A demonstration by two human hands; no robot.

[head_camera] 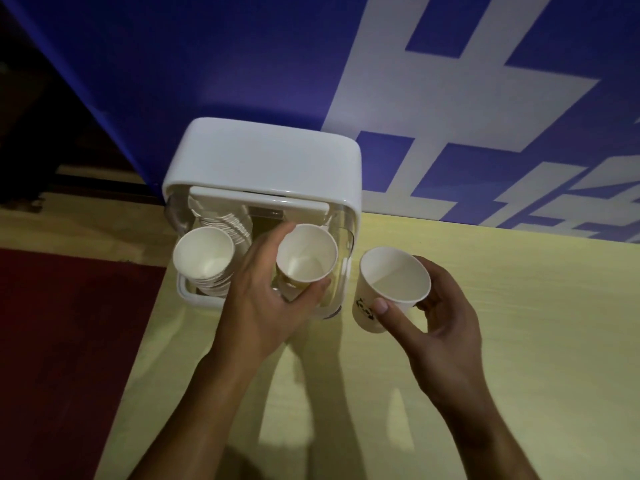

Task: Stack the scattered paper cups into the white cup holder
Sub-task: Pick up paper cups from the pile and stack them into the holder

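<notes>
Head | we see left grip [266, 292] closed round first cup [306, 252] over the right slot of the white cup holder [263, 157] | right grip [440, 323] holds second cup [394, 280] just beside it | nested stack [204, 252] fills left slot; we judge both held cups remain to place

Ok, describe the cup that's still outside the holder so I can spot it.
Find the white cup holder against the blue wall. Just right of it, the right hand grips a paper cup. Only this one is outside the holder, and a black print shows on its side.
</notes>
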